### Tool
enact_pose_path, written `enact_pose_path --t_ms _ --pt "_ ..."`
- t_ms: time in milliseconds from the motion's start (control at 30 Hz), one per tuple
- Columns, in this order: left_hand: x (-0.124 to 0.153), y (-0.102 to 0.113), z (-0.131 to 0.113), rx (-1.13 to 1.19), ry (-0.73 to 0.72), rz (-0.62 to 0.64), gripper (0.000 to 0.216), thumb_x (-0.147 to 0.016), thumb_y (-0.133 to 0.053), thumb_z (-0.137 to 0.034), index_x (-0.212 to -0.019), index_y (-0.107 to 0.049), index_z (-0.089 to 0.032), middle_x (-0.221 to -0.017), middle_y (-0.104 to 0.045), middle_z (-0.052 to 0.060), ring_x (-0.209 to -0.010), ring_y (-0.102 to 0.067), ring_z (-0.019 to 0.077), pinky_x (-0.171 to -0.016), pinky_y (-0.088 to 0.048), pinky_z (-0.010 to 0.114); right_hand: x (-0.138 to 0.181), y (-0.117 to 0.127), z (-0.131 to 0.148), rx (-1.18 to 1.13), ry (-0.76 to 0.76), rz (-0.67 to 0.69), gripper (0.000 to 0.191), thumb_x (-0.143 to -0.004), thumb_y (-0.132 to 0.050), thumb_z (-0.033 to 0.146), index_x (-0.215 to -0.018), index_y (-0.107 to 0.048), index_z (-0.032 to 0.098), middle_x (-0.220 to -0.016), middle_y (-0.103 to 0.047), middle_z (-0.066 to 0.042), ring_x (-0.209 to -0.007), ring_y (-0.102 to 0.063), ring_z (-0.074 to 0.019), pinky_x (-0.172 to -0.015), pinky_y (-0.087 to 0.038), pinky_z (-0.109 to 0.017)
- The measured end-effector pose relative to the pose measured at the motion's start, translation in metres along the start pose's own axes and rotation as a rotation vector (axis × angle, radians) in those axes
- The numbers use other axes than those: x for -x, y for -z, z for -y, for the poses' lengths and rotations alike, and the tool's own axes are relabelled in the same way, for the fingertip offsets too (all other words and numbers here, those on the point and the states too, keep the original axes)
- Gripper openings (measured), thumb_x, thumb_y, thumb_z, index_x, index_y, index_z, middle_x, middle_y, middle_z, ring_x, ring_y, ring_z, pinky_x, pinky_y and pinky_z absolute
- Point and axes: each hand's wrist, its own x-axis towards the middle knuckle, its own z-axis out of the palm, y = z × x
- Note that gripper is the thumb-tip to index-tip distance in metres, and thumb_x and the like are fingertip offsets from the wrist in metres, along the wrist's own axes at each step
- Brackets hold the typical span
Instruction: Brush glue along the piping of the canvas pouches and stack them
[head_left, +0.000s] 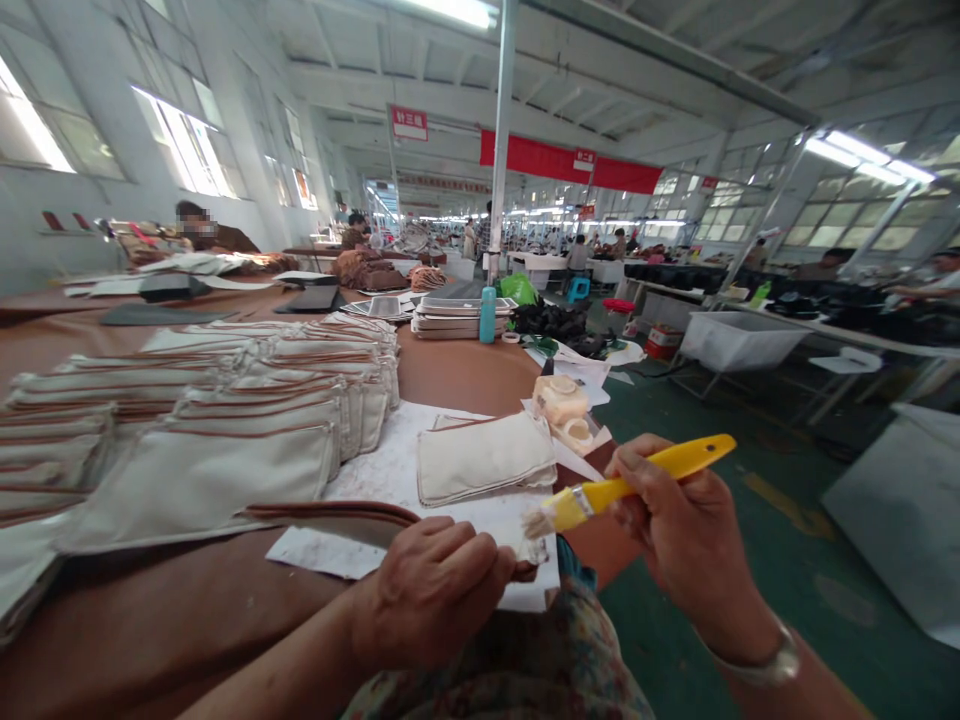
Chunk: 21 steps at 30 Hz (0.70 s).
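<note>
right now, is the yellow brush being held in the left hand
No, the yellow brush is gripped by its handle in the right hand, while the left hand is near the bristles.

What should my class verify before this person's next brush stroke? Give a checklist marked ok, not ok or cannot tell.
1. Right hand grips the yellow brush by its handle: ok.
2. Left hand holds the brown-edged piece: ok.
3. White paper lies on the worktop near the bristles: ok.
4. Generous clearance from the stack of pale pieces: probably not ok; it lies close beyond the bristles.
5. Bristles loaded: cannot tell; too small to judge.
6. Pale container within reach: likely ok; it stands just beyond the stack.
</note>
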Motion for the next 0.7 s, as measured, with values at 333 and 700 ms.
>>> enact_pose_path --t_ms 333,700 --pt "0.001 0.001 -0.003 -0.029 -0.032 -0.044 0.014 -0.093 -0.047 -0.013 -0.093 -0.060 -0.011 -0.065 -0.055 -0.001 -0.054 -0.037 0.0139 -0.051 -0.021 0.036 0.020 0.011 0.014 0.230 0.159 0.077 0.026 -0.088 -0.062 0.039 -0.071 -0.063 0.020 -0.060 -0.052 0.001 -0.050 -0.043 -0.0109 -0.044 -0.034 -0.022" --pt "0.009 0.011 -0.010 -0.128 0.052 -0.035 0.014 -0.092 -0.047 -0.014 -0.086 -0.060 -0.015 -0.062 -0.050 -0.001 -0.053 -0.040 0.0143 -0.050 -0.021 0.036 0.030 -0.007 0.013 0.328 0.134 0.125 0.029 -0.088 -0.060 0.044 -0.069 -0.064 0.021 -0.053 -0.052 0.002 -0.046 -0.046 -0.0118 -0.042 -0.038 -0.021"
